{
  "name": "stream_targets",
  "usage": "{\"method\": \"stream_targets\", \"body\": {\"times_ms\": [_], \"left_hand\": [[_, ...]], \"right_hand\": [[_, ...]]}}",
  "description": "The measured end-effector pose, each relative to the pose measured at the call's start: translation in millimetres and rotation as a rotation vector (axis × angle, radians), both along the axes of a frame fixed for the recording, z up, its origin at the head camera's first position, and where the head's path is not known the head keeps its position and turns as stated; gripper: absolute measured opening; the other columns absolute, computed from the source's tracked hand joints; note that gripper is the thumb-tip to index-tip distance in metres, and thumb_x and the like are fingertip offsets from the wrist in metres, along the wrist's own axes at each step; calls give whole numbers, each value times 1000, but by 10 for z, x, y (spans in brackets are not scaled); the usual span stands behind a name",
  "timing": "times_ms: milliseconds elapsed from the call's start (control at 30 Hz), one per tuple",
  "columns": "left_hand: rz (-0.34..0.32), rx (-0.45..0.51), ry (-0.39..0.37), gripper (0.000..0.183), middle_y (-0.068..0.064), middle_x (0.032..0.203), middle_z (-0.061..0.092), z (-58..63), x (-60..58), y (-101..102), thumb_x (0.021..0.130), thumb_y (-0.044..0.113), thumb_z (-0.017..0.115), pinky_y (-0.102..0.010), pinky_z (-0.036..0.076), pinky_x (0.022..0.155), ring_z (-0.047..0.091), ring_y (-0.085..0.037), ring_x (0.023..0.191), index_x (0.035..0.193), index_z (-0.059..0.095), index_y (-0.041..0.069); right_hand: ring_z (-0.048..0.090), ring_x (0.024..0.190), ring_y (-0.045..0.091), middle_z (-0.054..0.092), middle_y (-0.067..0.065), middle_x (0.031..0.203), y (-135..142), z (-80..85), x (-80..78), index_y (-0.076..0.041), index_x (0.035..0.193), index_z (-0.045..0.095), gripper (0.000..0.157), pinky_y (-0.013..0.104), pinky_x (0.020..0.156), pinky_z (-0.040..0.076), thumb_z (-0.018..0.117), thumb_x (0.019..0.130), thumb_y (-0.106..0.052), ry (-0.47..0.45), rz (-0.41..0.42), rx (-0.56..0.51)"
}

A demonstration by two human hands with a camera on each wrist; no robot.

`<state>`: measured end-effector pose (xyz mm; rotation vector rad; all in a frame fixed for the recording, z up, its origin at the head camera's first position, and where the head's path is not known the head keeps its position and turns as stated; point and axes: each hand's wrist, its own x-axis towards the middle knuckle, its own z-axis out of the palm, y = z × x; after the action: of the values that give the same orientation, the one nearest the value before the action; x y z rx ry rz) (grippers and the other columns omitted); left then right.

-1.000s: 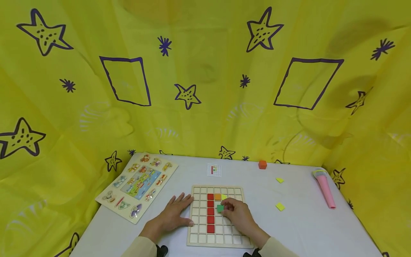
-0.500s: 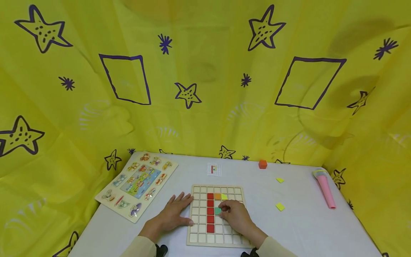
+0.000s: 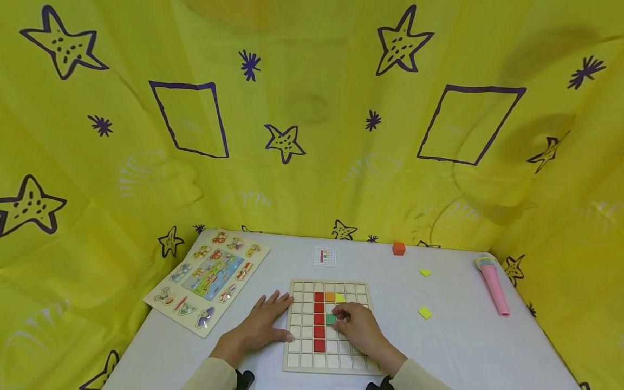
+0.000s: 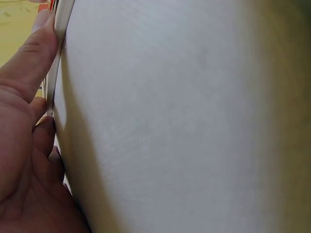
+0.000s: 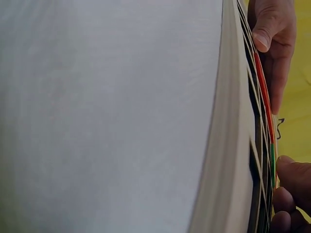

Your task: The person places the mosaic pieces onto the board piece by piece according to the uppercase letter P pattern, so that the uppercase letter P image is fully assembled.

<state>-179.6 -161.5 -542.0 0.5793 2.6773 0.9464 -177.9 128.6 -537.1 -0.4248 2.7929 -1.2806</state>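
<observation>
A wooden grid board [image 3: 306, 360] lies flat on the table. One column of it holds several red square tiles [image 3: 319, 331], with an orange tile [image 3: 330, 297] and a yellow tile [image 3: 340, 298] beside the top one. Right of the middle red tile, a green tile [image 3: 330, 319] sits at a cell, looking level. Curled thumb and fingers of my right hand [image 3: 362, 329] are at its right edge, partly covering it. My left hand [image 3: 263, 325] lies with fingers spread along the board's left edge, thumb touching the rim. In the left wrist view, that thumb [image 4: 31, 60] meets the board's side.
A printed grid card [image 3: 324, 257] lies beyond the board. To the left is a picture puzzle [image 3: 207, 281]. On the right are two loose yellow tiles, one nearer [image 3: 425, 313] and one farther [image 3: 425, 272], an orange-red cube [image 3: 398, 248] and a pink toy microphone [image 3: 494, 287].
My right hand has brought the green tile slightly left and down, against the middle red tile; it now looks level and no longer catches the light. The left hand stays in place.
</observation>
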Motion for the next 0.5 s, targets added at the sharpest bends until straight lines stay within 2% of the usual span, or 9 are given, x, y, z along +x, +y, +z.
{"method": "stream_targets", "body": {"times_ms": [233,500], "left_hand": [[-3,1,13,95,-16,169,39,-1,-6,-4,83,45,86,-64,6,132,20,-43,162,160,45,6],[-3,2,8,95,-16,169,39,1,1,-2,83,45,86,-64,6,132,20,-43,162,160,45,5]], "right_hand": [[57,82,7,70,-2,93,70,13,-8,-5,107,78,19,19,70,53,82,89,-7,-31,-47,-140],[54,81,10,68,-2,91,250,60,-45,-7,106,78,17,20,68,48,81,89,-5,-41,-162,-180]]}}
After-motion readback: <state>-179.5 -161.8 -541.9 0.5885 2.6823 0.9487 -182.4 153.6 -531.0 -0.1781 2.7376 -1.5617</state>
